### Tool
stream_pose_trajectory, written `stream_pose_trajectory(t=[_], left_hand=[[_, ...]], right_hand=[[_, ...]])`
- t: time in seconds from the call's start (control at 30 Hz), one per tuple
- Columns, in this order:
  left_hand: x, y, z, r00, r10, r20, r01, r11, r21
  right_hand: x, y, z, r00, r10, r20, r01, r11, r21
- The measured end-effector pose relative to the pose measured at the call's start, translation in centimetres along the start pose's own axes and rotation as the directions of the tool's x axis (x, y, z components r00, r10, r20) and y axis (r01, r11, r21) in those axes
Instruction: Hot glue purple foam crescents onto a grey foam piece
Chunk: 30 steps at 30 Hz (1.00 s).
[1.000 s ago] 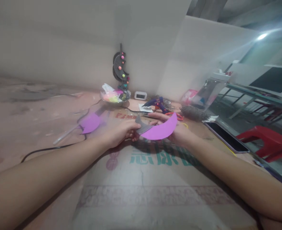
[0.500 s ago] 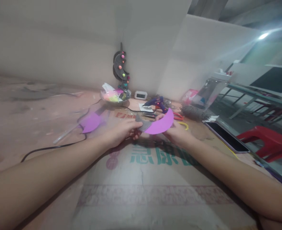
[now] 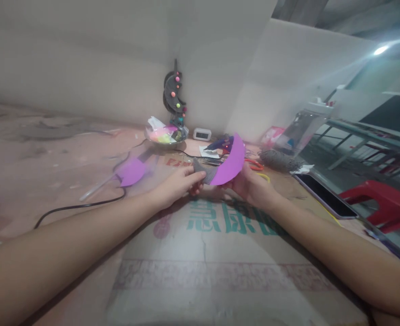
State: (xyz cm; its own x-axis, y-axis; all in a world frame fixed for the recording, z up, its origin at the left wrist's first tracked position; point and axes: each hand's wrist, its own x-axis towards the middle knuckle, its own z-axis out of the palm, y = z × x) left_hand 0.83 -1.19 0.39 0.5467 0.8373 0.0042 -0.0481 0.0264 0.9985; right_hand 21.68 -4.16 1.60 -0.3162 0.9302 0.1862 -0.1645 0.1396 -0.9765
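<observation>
Head view: pale wall (image 3: 84, 59) at the back, pinkish worktop (image 3: 20, 181) in front, printed cardboard (image 3: 162, 276) over its middle, green lettering & a dark red band on it. Off to the R: bright light (image 3: 380, 50), long table (image 3: 376, 134), red stool (image 3: 379, 203).

Both hands are over the cardboard's far part, approx. mid-view. L hand (image 3: 179, 184) pinches the gray crescent (image 3: 207, 171), thumb on top, fingertips curled under. Purple crescent (image 3: 230, 163) meets it at a slanted edge & curves up to the R; can't tell how they're joined. R hand (image 3: 254, 186) is behind/under the purple one, fingers mostly hidden, so can't tell if it's pinching or just propping.

Behind the hands: glue gun (image 3: 216, 145), partly covered by the purple crescent, its tip over white paper (image 3: 208, 152); small digital clock (image 3: 202, 134); clear bowl (image 3: 165, 145) w/ colored bits; dark crescent ornament (image 3: 170, 90) w/ bright beads, upright by the wall.

L side: 2nd purple piece (image 3: 132, 172), blurry, nr a black cord (image 3: 81, 206). R side: red loop (image 3: 255, 165), prob. a handle, gray yarn (image 3: 278, 159), dark-screened phone (image 3: 325, 195).
</observation>
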Motion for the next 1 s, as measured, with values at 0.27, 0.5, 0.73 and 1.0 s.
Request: stream_pose_trajectory(t=[0.27,0.5,0.73,1.0], left_hand=[[0.2,0.3,0.0,0.969,0.146,-0.202,-0.134,0.988,0.073],[-1.1,0.7,0.7,0.935,0.354,-0.02,-0.318,0.862,0.395],[-1.4,0.6,0.8,0.872,0.489,-0.008,-0.388,0.703,0.597],[-1.2,0.2,0.5,0.861,0.508,0.001,-0.399,0.676,0.62]], right_hand=[[0.1,0.9,-0.6,0.959,0.017,-0.284,-0.069,0.982,-0.174],[0.0,0.8,-0.2,0.945,-0.025,-0.325,-0.031,0.986,-0.166],[-0.2,1.4,-0.5,0.953,-0.02,-0.303,-0.051,0.973,-0.225],[-0.3,1.3,-0.5,0.957,0.011,-0.289,-0.076,0.974,-0.214]])
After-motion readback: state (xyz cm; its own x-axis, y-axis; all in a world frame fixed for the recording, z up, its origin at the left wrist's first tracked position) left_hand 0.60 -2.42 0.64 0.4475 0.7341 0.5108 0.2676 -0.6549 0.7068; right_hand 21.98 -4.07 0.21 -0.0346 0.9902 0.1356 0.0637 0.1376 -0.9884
